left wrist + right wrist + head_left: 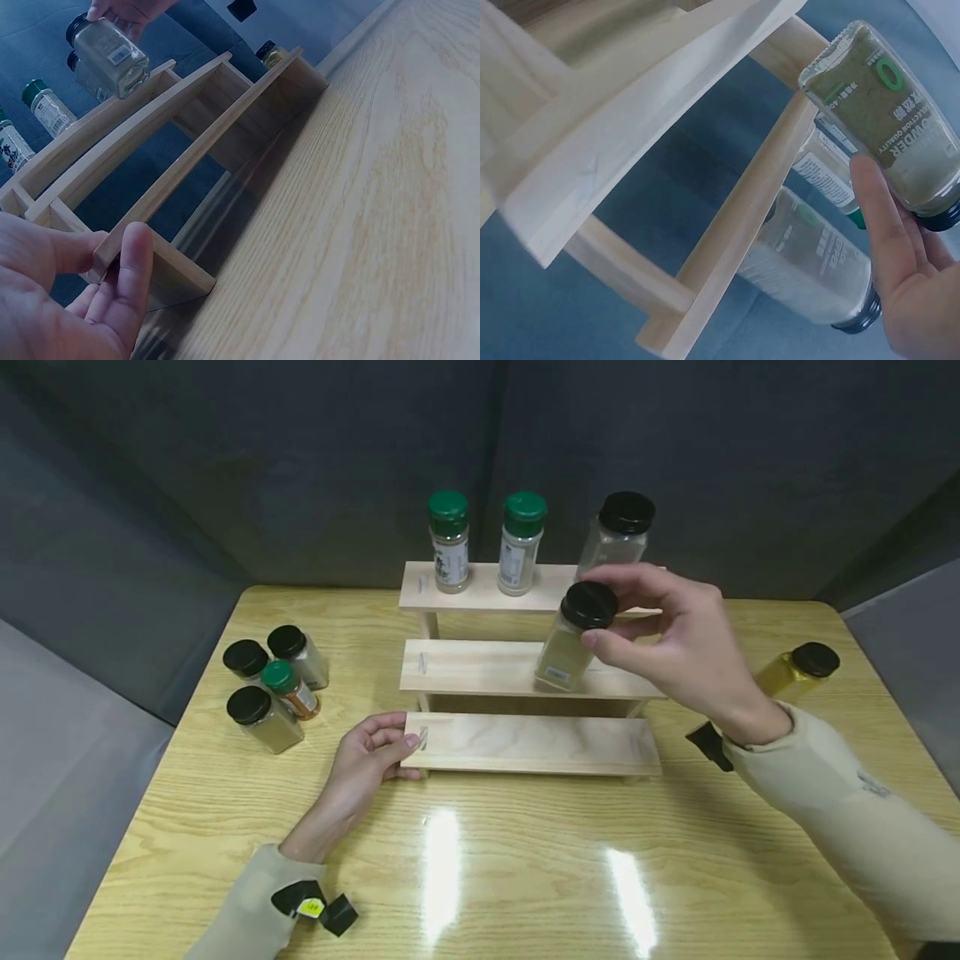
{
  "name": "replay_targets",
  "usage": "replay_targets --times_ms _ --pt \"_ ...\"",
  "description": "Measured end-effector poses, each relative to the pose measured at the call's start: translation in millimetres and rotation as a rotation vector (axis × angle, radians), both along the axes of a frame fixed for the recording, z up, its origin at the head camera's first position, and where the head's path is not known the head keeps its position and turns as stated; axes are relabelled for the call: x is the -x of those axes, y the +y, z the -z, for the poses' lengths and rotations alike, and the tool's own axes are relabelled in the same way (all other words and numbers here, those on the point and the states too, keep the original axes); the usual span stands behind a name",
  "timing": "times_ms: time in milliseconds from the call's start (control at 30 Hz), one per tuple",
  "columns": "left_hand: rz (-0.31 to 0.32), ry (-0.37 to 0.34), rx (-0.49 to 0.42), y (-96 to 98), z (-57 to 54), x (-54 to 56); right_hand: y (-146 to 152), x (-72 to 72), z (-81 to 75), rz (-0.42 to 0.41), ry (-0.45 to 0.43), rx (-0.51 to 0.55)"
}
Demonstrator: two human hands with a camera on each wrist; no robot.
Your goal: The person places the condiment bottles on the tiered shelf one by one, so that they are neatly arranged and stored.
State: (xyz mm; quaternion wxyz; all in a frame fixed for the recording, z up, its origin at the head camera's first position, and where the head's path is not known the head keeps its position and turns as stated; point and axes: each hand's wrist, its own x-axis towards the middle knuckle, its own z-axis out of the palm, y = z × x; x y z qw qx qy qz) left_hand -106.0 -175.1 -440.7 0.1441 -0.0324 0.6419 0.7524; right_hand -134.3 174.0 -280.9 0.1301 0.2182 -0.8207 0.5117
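Observation:
My right hand point(678, 647) pinches a square spice jar point(562, 656) of greenish-brown powder by its black lid. In the left wrist view this jar point(111, 56) hangs tilted above the rack, apart from the boards. Its printed side shows in the right wrist view, beside the fingers point(885, 232). My left hand point(367, 756) grips the left end of the lowest board of a three-step wooden rack point(525, 743), thumb on top. On the top step stand two green-capped shakers point(452, 560) and another black-lidded jar point(611, 547), partly hidden by my right hand.
Left of the rack, several jars stand in a cluster, black-lidded ones point(273, 727) around a small green-capped bottle point(300, 700). At the right stands a black-lidded jar with yellow contents point(783, 677), partly behind my right wrist. A dark curtain point(360, 468) hangs behind the table point(360, 618).

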Motion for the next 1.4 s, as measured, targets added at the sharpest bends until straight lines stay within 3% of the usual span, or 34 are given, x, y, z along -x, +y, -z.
replay_targets --times_ms 500,933,1400 --pt "0.004 -0.003 0.002 0.4 0.3 1.7 -18 13.1 6.1 -0.099 -0.001 0.027" --pt "-0.009 -0.008 0.005 1.1 1.9 2.3 -25 19.3 12.9 -0.083 0.008 -0.055" --pt "-0.008 -0.004 0.013 0.0 2.1 2.8 -27 24.7 19.7 -0.089 0.011 -0.056"
